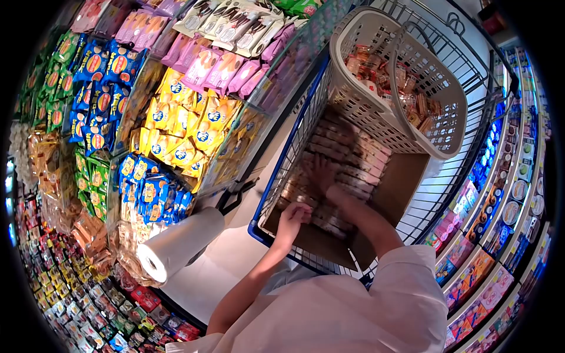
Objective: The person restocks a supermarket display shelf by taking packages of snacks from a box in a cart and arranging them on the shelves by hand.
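A blue-rimmed wire shopping cart [270,194] stands before me with an open cardboard box [401,187] inside it. Rows of small wrapped snack packs [359,170] fill much of the box. My right hand [321,173] reaches in over these packs, its fingers spread and resting on them in shadow. Nearer the cart's left side, my left hand [296,215] is above the box's edge with its fingers curled in. Whether anything is inside those fingers is hidden.
A beige plastic basket [376,109] with a raised handle sits across the cart's far end, holding wrapped snacks [391,73]. Bins of bagged snacks [176,123] line the left. A plastic bag roll [182,241] juts out beside the cart. Stocked shelves [494,235] run along the right.
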A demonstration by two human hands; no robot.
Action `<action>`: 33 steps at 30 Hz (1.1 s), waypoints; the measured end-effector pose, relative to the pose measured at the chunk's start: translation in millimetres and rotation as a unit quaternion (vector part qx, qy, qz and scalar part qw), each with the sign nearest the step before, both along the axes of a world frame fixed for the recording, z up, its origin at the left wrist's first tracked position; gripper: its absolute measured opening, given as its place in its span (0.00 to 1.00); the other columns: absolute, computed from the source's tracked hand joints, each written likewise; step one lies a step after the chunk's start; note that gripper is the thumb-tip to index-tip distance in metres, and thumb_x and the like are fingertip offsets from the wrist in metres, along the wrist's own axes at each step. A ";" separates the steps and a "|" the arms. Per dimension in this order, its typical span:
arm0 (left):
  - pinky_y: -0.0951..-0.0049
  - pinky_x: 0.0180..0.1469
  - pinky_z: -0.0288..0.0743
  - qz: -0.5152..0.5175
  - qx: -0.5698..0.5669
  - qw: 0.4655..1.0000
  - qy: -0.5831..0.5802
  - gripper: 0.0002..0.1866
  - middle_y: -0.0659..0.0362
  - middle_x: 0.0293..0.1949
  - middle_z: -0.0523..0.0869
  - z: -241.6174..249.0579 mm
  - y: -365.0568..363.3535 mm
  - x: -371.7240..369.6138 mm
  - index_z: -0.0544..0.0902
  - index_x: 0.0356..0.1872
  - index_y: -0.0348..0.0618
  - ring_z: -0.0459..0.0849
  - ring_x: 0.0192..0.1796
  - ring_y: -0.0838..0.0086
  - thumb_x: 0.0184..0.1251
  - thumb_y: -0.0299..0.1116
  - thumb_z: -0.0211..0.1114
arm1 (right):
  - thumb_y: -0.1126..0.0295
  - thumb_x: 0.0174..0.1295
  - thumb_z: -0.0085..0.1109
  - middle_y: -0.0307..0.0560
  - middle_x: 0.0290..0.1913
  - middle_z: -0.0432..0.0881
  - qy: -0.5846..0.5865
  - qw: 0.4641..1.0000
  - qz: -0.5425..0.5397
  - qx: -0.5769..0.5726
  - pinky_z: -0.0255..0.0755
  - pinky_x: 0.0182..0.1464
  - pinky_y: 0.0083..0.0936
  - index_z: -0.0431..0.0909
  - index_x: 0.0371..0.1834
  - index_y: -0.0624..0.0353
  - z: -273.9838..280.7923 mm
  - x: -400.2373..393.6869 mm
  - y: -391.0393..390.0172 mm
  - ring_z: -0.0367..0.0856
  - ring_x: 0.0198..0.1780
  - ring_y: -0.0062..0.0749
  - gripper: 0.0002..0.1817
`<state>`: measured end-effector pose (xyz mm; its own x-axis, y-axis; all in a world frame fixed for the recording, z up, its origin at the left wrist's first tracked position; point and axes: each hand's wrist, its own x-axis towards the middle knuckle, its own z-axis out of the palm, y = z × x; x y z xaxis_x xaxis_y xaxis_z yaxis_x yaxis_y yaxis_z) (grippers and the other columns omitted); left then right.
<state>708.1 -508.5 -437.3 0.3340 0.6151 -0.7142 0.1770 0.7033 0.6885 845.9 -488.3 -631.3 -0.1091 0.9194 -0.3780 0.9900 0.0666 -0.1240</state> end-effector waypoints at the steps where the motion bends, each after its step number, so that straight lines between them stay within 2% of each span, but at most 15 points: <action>1: 0.78 0.43 0.69 0.002 0.001 1.000 0.000 0.08 0.57 0.37 0.78 1.5 0.7 -1.0 0.74 0.39 0.37 0.80 0.39 0.73 0.65 0.26 0.46 | 0.44 0.46 0.57 0.70 0.64 0.54 0.007 1.000 0.011 -0.015 0.53 0.57 0.56 0.45 0.70 0.43 7.0 2.2 1.2 0.56 0.62 0.62 0.48; 5: 0.79 0.44 0.69 0.016 -0.011 1.000 -0.018 0.08 0.59 0.37 0.79 15.4 5.1 -0.8 0.75 0.39 0.38 0.79 0.41 0.75 0.65 0.26 0.47 | 0.44 0.41 0.60 0.69 0.61 0.57 0.029 0.999 0.006 -0.019 0.53 0.57 0.55 0.45 0.69 0.46 51.4 18.0 6.9 0.55 0.63 0.60 0.52; 7: 0.79 0.44 0.69 0.027 -0.017 0.999 -0.028 0.07 0.59 0.37 0.79 26.4 7.4 -2.3 0.75 0.39 0.39 0.78 0.41 0.76 0.65 0.26 0.48 | 0.47 0.34 0.66 0.67 0.58 0.59 0.140 0.987 -0.025 -0.071 0.53 0.58 0.51 0.47 0.69 0.48 99.8 31.9 7.8 0.54 0.62 0.60 0.56; 11: 0.80 0.45 0.67 0.012 0.008 0.998 -0.062 0.07 0.61 0.38 0.78 63.2 9.4 -11.4 0.75 0.38 0.41 0.77 0.43 0.78 0.63 0.25 0.50 | 0.48 0.33 0.67 0.62 0.59 0.57 0.228 0.964 -0.100 -0.095 0.54 0.58 0.50 0.47 0.69 0.49 178.4 47.3 -8.0 0.56 0.60 0.59 0.56; 14: 0.78 0.47 0.65 -0.017 0.051 0.994 -0.094 0.07 0.61 0.37 0.78 102.4 9.7 -17.0 0.75 0.38 0.40 0.75 0.44 0.78 0.61 0.25 0.51 | 0.58 0.30 0.72 0.60 0.57 0.59 0.266 0.955 -0.134 -0.007 0.53 0.61 0.46 0.47 0.67 0.54 258.4 48.9 -23.2 0.57 0.61 0.56 0.57; 17: 0.78 0.47 0.66 -0.031 0.073 0.987 -0.139 0.06 0.60 0.37 0.78 136.2 5.5 -32.0 0.74 0.38 0.39 0.75 0.43 0.78 0.61 0.25 0.51 | 0.69 0.33 0.73 0.56 0.60 0.57 0.420 0.895 -0.141 0.059 0.54 0.63 0.32 0.41 0.69 0.54 327.4 46.0 -31.0 0.58 0.63 0.45 0.59; 19: 0.79 0.46 0.66 -0.027 0.090 0.976 -0.196 0.06 0.62 0.39 0.77 157.3 3.6 -55.0 0.74 0.39 0.40 0.75 0.44 0.79 0.63 0.23 0.50 | 0.71 0.35 0.70 0.54 0.64 0.53 0.574 0.792 -0.200 0.055 0.55 0.63 0.33 0.40 0.69 0.52 350.7 30.4 -30.6 0.58 0.62 0.42 0.57; 20: 0.79 0.47 0.66 -0.042 0.099 0.968 -0.226 0.06 0.62 0.39 0.77 173.6 3.1 -69.8 0.74 0.39 0.39 0.74 0.44 0.79 0.63 0.23 0.50 | 0.71 0.38 0.69 0.50 0.65 0.53 0.669 0.703 -0.242 -0.011 0.55 0.64 0.31 0.39 0.69 0.54 377.2 23.1 -31.7 0.58 0.63 0.35 0.56; 22: 0.78 0.47 0.66 -0.044 0.135 0.957 -0.254 0.05 0.62 0.39 0.76 206.6 1.0 -102.0 0.74 0.39 0.38 0.74 0.43 0.79 0.63 0.24 0.52 | 0.74 0.41 0.64 0.50 0.59 0.64 0.763 0.537 -0.343 -0.109 0.65 0.58 0.31 0.43 0.68 0.58 400.2 3.4 -32.3 0.67 0.58 0.36 0.50; 23: 0.78 0.47 0.66 -0.015 0.164 0.952 -0.256 0.05 0.62 0.39 0.76 219.4 3.1 -124.8 0.74 0.39 0.38 0.74 0.43 0.79 0.63 0.24 0.52 | 0.71 0.41 0.63 0.52 0.57 0.67 0.797 0.500 -0.321 -0.108 0.70 0.55 0.33 0.48 0.66 0.62 413.4 -14.4 -28.1 0.72 0.54 0.38 0.46; 24: 0.77 0.47 0.67 -0.060 0.226 0.941 -0.243 0.06 0.61 0.38 0.77 232.4 7.0 -149.1 0.74 0.39 0.37 0.74 0.44 0.78 0.63 0.25 0.52 | 0.68 0.41 0.64 0.54 0.55 0.69 0.819 0.479 -0.300 -0.101 0.71 0.54 0.34 0.53 0.63 0.66 432.0 -40.8 -20.7 0.74 0.52 0.40 0.44; 26: 0.77 0.48 0.69 -0.112 0.338 0.905 -0.235 0.06 0.59 0.37 0.77 261.9 15.2 -204.5 0.73 0.39 0.35 0.75 0.46 0.78 0.63 0.24 0.52 | 0.66 0.38 0.64 0.56 0.55 0.70 0.830 0.495 -0.235 -0.098 0.70 0.55 0.36 0.56 0.62 0.67 471.0 -102.5 -6.0 0.74 0.52 0.42 0.43; 27: 0.78 0.48 0.69 -0.152 0.285 0.930 -0.176 0.05 0.58 0.37 0.76 271.5 19.5 -211.3 0.73 0.38 0.35 0.76 0.44 0.78 0.62 0.21 0.51 | 0.65 0.38 0.64 0.56 0.55 0.70 0.842 0.489 -0.214 -0.080 0.70 0.55 0.36 0.57 0.62 0.67 483.7 -120.8 -7.7 0.74 0.52 0.42 0.44; 29: 0.78 0.46 0.70 -0.124 0.345 0.912 -0.185 0.06 0.58 0.36 0.77 295.7 35.1 -245.9 0.73 0.37 0.36 0.77 0.41 0.77 0.61 0.20 0.50 | 0.65 0.37 0.64 0.56 0.55 0.70 0.835 0.514 -0.193 -0.042 0.69 0.55 0.36 0.56 0.62 0.67 511.2 -167.9 7.8 0.73 0.53 0.42 0.44; 33: 0.78 0.42 0.71 -0.057 0.434 0.890 -0.129 0.07 0.59 0.35 0.78 350.5 68.2 -383.3 0.74 0.35 0.36 0.77 0.39 0.79 0.59 0.19 0.47 | 0.60 0.37 0.64 0.53 0.54 0.70 0.782 0.621 -0.054 0.015 0.70 0.53 0.31 0.55 0.63 0.66 582.1 -297.3 45.8 0.74 0.51 0.37 0.46</action>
